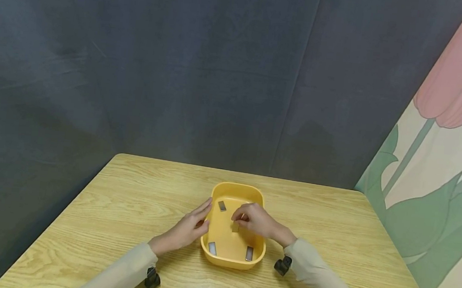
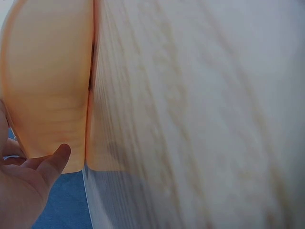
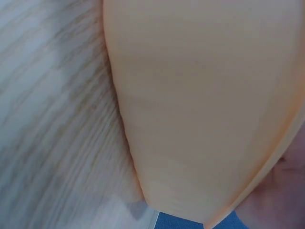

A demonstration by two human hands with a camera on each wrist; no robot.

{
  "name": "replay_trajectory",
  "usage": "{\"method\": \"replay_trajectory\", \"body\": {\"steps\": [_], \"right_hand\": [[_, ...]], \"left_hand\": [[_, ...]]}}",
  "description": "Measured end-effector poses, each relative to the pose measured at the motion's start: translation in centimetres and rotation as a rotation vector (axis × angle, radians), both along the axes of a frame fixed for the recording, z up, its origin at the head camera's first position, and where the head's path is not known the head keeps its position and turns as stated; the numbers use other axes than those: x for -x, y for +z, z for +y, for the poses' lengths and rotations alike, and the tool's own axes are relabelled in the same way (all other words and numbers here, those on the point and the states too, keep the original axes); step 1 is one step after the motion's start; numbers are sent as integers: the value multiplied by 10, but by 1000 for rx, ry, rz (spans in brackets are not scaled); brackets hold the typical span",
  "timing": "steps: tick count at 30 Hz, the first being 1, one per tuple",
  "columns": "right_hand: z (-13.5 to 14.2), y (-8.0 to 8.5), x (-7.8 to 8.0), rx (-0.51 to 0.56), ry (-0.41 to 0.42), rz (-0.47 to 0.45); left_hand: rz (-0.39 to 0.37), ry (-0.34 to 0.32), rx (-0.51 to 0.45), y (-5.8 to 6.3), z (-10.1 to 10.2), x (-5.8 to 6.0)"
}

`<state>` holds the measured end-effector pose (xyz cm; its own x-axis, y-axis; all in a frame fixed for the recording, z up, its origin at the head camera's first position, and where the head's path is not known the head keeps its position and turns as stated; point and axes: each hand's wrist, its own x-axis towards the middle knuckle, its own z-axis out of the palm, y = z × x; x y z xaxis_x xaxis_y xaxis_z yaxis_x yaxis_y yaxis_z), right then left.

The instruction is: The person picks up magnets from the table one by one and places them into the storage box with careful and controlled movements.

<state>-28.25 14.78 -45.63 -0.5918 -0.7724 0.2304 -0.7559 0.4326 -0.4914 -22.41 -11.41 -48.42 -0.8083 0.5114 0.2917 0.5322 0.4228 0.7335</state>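
Observation:
A yellow plastic tub stands on the table, its long side pointing away from me. My left hand lies along its left wall, fingers fairly straight; in the left wrist view the thumb touches the outer wall. Over the tub's middle, my right hand has its fingers bent down and pinches a small flat rectangular piece that looks yellowish. Three similar grey pieces lie inside: one at the far left, one at the near left, one at the near right.
The wood-grain table extends around the tub on all sides. Behind it hangs a dark blue curtain. A wall painted with tulips borders the right side. Each wrist carries a small black camera.

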Motion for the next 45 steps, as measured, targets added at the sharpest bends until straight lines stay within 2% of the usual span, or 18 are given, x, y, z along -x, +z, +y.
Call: {"method": "replay_trajectory", "body": {"steps": [9, 20, 38, 45], "right_hand": [[-4, -1, 0, -19, -31, 19], [-13, -1, 0, -45, -145, -26], [-15, 1, -1, -73, -144, -8], [-11, 1, 1, -84, -115, -4]], "left_hand": [[5, 2, 1, 1, 0, -1], [5, 5, 1, 1, 0, -2], [26, 4, 3, 2, 0, -1], [8, -11, 30, 6, 0, -2]]}}
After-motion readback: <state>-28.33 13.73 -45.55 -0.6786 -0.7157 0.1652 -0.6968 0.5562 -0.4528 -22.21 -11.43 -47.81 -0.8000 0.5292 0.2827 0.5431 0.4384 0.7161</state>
